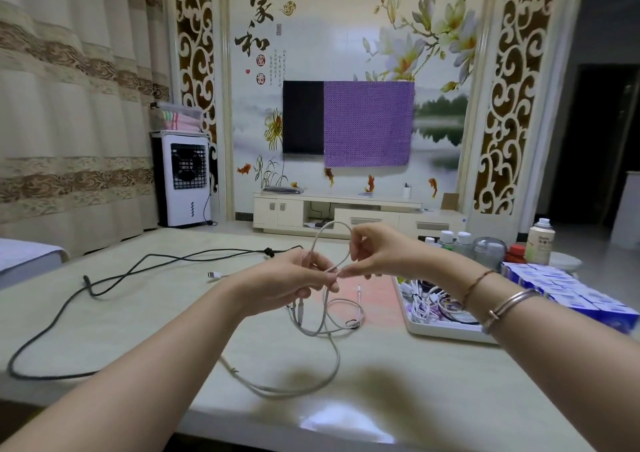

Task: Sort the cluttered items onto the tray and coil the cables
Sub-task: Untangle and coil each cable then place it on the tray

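Note:
A white cable [322,330] hangs in loops above the table. My left hand [294,280] grips its gathered strands at the middle of the view. My right hand [374,252] pinches the same cable just to the right, where one loop arcs up over both hands. The cable's slack lies curved on the tabletop below, towards the front edge. A long black cable [69,302] sprawls uncoiled across the left of the table. A white tray [446,330] at the right holds several coiled white and dark cables, partly hidden by my right forearm.
Blue-and-white boxes [561,287] are stacked right of the tray, with bottles and jars [540,242] behind them. A white USB plug [213,275] lies near the table's middle. The table's front edge [311,431] runs just below my arms.

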A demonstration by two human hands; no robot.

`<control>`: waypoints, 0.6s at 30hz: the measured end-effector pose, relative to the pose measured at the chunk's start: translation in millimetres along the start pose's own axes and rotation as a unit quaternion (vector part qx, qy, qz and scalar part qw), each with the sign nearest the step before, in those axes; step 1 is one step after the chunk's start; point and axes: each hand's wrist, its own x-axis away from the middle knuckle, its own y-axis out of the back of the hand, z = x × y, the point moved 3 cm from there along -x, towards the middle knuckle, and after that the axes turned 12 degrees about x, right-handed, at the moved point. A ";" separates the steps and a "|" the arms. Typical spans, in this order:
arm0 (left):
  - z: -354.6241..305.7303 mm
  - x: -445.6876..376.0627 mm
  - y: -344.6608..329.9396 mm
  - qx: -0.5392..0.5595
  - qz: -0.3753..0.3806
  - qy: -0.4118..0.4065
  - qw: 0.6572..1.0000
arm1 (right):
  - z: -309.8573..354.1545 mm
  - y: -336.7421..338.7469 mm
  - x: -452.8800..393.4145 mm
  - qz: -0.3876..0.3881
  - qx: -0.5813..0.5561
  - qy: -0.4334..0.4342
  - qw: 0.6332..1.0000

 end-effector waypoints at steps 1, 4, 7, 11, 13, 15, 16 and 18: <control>-0.5 1.0 -0.4 0.001 -0.002 0.001 1.000 | -1.6 1.0 1.4 0.008 -0.006 0.001 1.000; -1.0 1.8 5.9 0.030 -0.056 0.001 0.998 | -9.4 8.2 9.4 0.007 -0.014 -0.010 1.000; 1.4 1.5 20.6 0.053 -0.122 -0.014 0.991 | -24.0 16.6 19.1 -0.021 -0.051 -0.029 0.998; 6.3 -1.4 25.5 0.044 -0.154 -0.040 0.986 | -31.9 18.7 24.6 -0.051 -0.110 -0.048 0.991; 8.3 -5.2 27.4 0.050 -0.170 -0.045 0.983 | -31.7 20.4 26.1 -0.059 -0.114 -0.046 0.991; 9.5 -8.5 32.8 0.070 -0.198 -0.054 0.976 | -30.6 24.4 28.1 -0.061 -0.108 -0.043 0.991; 9.5 -9.7 34.6 0.078 -0.206 -0.062 0.974 | -29.3 26.2 28.8 -0.063 -0.116 -0.044 0.990; 8.9 -11.7 32.6 0.053 -0.198 -0.074 0.976 | -24.8 27.4 28.5 -0.075 -0.182 -0.057 0.979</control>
